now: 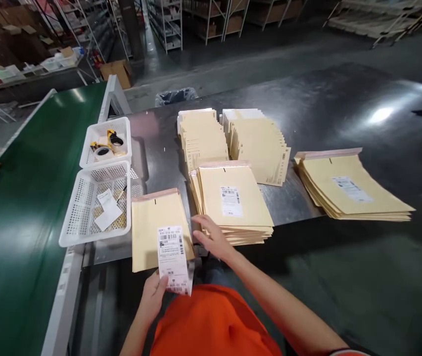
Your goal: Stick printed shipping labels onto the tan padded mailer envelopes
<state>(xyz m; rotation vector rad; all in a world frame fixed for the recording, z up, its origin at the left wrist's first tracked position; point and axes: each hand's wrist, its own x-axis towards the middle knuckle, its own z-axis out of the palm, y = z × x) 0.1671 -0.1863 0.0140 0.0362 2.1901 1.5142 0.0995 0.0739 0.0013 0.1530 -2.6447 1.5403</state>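
Observation:
My left hand (152,295) pinches the lower end of a strip of printed shipping labels (171,252), thumb on top. The strip lies partly over a tan mailer envelope (146,217) at the table's front edge, and its lower end hangs past the envelope. Between that envelope and a stack of labelled envelopes (251,200) is my right hand (212,237), with fingers apart and nothing visible in them. Its fingertips are close to the stack's left edge; whether they touch it I cannot tell. A white label is on the stack's top envelope.
Two rows of upright cards or envelopes (203,136) stand behind the stack. Another labelled envelope pile (344,170) overhangs the dark table (307,109) at right. At left are a basket (64,232) with papers, a basket (84,148) with tape dispensers, and a green conveyor (43,163).

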